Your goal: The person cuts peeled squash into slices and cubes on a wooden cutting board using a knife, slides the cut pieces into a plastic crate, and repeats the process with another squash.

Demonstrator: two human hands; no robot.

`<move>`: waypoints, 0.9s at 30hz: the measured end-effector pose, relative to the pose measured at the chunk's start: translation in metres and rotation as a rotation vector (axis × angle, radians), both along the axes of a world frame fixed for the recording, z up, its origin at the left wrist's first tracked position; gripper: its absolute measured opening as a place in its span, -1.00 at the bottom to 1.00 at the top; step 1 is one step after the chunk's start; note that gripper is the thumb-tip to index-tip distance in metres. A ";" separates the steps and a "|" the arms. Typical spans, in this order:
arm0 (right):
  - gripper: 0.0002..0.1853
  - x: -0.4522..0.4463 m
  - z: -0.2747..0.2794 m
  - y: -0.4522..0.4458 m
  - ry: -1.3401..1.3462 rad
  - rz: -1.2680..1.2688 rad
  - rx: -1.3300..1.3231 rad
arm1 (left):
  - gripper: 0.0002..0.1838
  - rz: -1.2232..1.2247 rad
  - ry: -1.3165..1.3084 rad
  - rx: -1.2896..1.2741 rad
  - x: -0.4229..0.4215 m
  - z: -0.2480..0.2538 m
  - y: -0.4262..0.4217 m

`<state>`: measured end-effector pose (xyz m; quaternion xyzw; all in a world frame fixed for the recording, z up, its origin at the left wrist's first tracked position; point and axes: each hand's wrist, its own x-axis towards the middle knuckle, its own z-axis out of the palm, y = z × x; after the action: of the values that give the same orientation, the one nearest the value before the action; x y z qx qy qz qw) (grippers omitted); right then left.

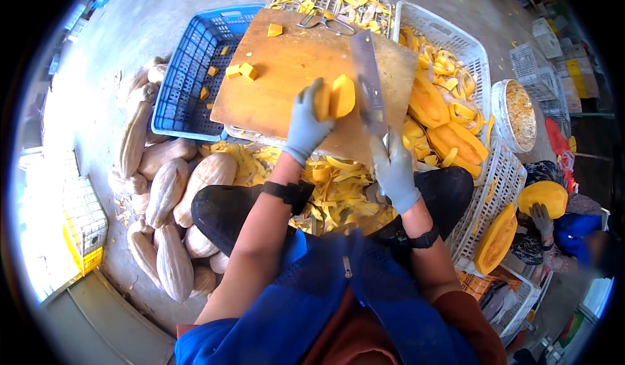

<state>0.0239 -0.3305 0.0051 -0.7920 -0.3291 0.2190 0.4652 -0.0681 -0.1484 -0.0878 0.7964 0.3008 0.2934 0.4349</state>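
Basket [174, 98] — blue; squash [343, 96] — orange-yellow.

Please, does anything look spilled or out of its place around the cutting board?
Loose yellow peelings lie heaped between the person's legs, by the near edge of the cutting board. They look spilled, though any container under them is hidden. A metal tool also lies loose near the board's far edge.

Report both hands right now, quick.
Left hand: holding a peeled squash chunk on the cutting board.
Right hand: closed around the handle of the cleaver.
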 end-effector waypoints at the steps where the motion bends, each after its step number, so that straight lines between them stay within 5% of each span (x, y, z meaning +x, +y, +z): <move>1: -0.80 -0.002 -0.005 -0.001 0.023 0.015 0.006 | -0.10 0.035 -0.120 -0.147 -0.009 -0.012 0.008; 3: -0.78 -0.007 -0.016 0.000 0.061 0.046 0.008 | -0.20 0.108 -0.419 -0.681 -0.024 0.000 0.007; 4: -0.78 -0.010 -0.019 0.001 0.074 0.060 0.005 | -0.24 0.180 -0.391 -0.695 -0.029 0.007 0.004; 6: -0.76 -0.019 -0.019 0.006 0.043 0.092 -0.023 | -0.37 0.325 -0.307 -0.347 -0.034 -0.046 0.017; 9: -0.74 -0.032 -0.013 0.015 -0.109 0.159 -0.057 | -0.54 0.541 -0.086 -0.033 -0.040 -0.053 0.017; 12: -0.71 -0.043 -0.024 0.026 -0.172 0.179 -0.090 | -0.64 0.565 -0.019 -0.211 -0.050 -0.042 0.006; 16: -0.70 -0.045 -0.027 0.041 -0.169 0.197 -0.107 | -0.49 0.445 0.044 -0.398 -0.050 -0.007 0.003; 27: -0.69 -0.063 0.032 0.065 -0.209 0.076 0.062 | -0.45 0.205 0.011 -0.476 -0.047 -0.037 0.053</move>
<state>-0.0387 -0.2660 0.0369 -0.7826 -0.4124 0.1423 0.4441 -0.1155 -0.0952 -0.1246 0.6387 0.4428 0.2524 0.5764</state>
